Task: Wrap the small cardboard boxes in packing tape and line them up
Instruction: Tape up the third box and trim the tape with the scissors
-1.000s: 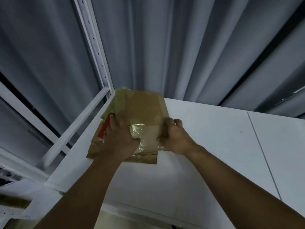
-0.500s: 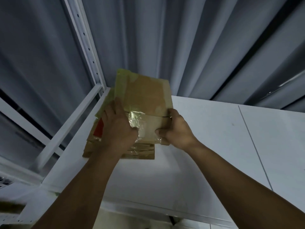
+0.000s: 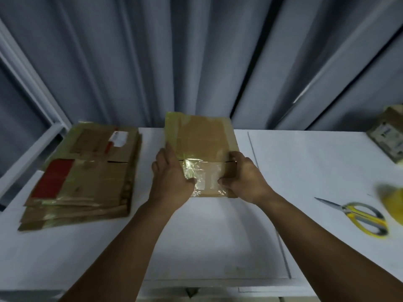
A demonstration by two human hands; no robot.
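Observation:
I hold a flattened brown cardboard box (image 3: 202,140) with shiny clear tape across its near half, above the middle of the white table (image 3: 218,247). My left hand (image 3: 171,179) grips its left edge and my right hand (image 3: 245,178) grips its right edge, thumbs on the taped part. A stack of flattened taped boxes (image 3: 85,177), the top one with a red patch and a white label, lies on the table to the left. A yellowish tape roll (image 3: 392,201) shows blurred at the right edge.
Yellow-handled scissors (image 3: 359,216) lie on the table at the right. A small assembled box (image 3: 389,136) sits at the far right back. Grey curtains (image 3: 196,62) hang behind the table. A white metal frame (image 3: 32,88) stands at the left.
The box in my hands has come off the stack and moved right to the table's middle. My view has swung right, bringing the scissors, tape roll and small box into sight.

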